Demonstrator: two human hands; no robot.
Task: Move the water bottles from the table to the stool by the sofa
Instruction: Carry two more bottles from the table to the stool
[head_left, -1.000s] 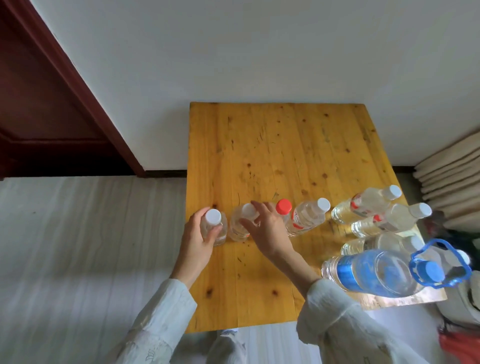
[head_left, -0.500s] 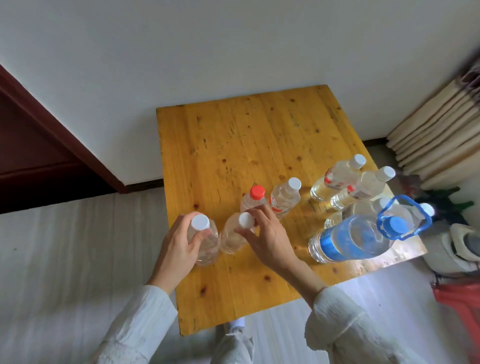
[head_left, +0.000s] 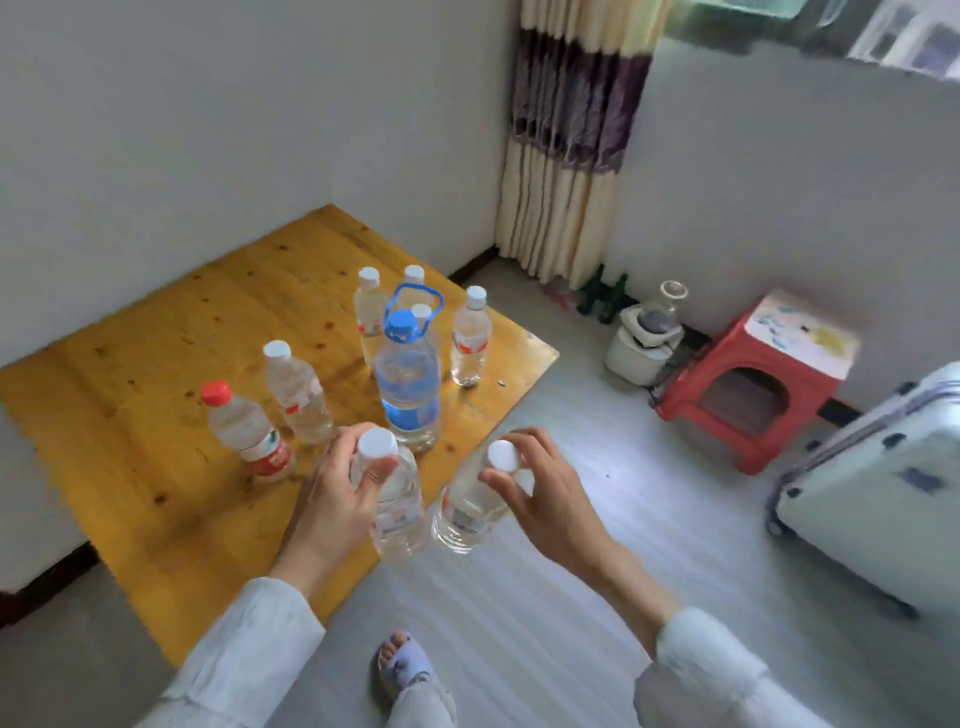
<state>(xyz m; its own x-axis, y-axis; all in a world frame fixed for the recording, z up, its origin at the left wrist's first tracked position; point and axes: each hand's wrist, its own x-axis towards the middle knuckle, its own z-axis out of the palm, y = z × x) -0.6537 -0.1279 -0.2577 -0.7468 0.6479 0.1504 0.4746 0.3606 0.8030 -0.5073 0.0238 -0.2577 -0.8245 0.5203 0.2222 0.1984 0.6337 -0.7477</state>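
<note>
Since half a second ago both held bottles have left the tabletop and the view has swung right; left hand (head_left: 337, 499) grips one small bottle (head_left: 397, 512) by neck and shoulder, right hand (head_left: 545, 499) pinches the other bottle (head_left: 467, 512) at its cap, probably for one-trip carrying; both hang past the table's (head_left: 156, 374) near edge; seven bottles remain standing; red stool (head_left: 753, 395) waits well apart, right.

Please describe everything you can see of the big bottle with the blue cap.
The large clear plastic bottle with a blue cap stands upright on the yellow wooden table, near its front edge. A blue carry handle loops above the cap, and a blue label wraps the lower body. It looks nearly full of water. Neither hand touches it; smaller bottles stand around it.
</note>
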